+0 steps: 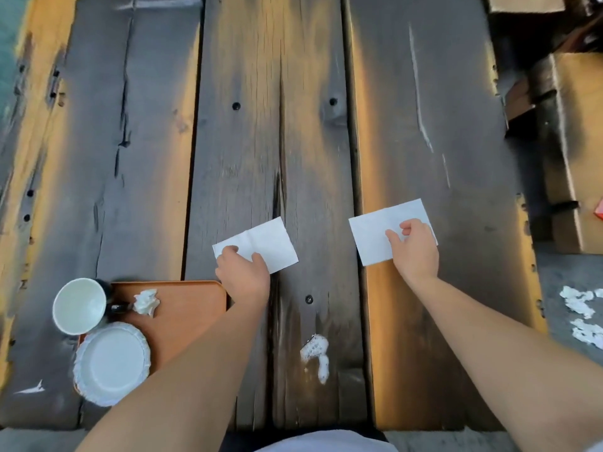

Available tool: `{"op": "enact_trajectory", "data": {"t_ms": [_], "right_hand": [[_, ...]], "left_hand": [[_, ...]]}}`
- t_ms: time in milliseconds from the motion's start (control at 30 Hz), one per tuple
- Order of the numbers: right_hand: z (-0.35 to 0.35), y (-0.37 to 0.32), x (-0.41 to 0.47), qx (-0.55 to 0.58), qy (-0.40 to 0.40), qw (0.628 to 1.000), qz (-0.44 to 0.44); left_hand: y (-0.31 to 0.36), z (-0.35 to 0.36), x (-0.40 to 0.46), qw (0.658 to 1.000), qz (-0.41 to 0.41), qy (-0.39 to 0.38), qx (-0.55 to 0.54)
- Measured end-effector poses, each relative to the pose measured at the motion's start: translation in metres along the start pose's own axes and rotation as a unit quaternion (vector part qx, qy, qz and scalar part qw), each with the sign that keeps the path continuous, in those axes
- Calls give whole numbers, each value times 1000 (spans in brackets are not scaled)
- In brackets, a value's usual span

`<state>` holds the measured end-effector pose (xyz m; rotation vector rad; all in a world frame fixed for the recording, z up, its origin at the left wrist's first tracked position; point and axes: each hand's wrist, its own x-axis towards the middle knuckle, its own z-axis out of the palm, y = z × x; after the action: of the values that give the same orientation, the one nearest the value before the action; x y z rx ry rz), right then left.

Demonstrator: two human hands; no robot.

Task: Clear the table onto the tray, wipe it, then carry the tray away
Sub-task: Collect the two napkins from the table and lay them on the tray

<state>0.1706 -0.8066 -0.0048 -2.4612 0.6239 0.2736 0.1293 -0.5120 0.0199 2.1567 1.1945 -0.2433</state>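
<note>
Pressing down on two white paper napkins laid flat on the dark plank worktop (pixel 424 93), well apart from each other. Left hand (pixel 243 272), low and centre in the frame, resting on the near edge of the left napkin (pixel 261 244) with fingers bent, fingertips on the paper — not lifting it. Right hand (pixel 414 247), right of centre, sitting on the right napkin (pixel 375 233) with fingers curled loosely and tips touching the sheet; whether pinching or only pressing, cannot tell. Lying at lower left of the frame: an orange tray (pixel 192 308), partly under the left forearm, carrying a white cup (pixel 80 305) with a dark outside at its far left corner, a white plate (pixel 112 362) with a frilled rim at its near left, and a crumpled tissue (pixel 146 301) just beside the cup. Sitting low and centre on the planks, between the forearms — a patch of white foam (pixel 316 352). Scattered on the grey ground at lower right, white scraps (pixel 580 308).
</note>
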Motion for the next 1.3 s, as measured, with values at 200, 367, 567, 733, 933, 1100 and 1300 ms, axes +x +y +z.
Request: {"op": "enact_trajectory", "data": {"t_ms": [200,367,567,733,933,1100,1300], "right_hand": [[13,6,17,12,11,1000,2],[18,11,22,15,25,1000,-4],[19,14,18,25,33,999,-6],[19,15,13,22,30,999,-16],[13,7,-10,74,8,997,14],[9,-10,-54,149,-12,988,28],[11,-45,-134,189,-52,981,-6]], "left_hand": [[2,18,16,999,-33,35,14],[-1,22,23,998,-52,43,21],[2,22,21,996,-68,29,48],[3,24,23,995,-68,21,71],[4,8,20,996,-83,15,-25],[-10,-25,7,988,-50,3,-145],[-73,-88,-5,986,10,-36,-164]]}}
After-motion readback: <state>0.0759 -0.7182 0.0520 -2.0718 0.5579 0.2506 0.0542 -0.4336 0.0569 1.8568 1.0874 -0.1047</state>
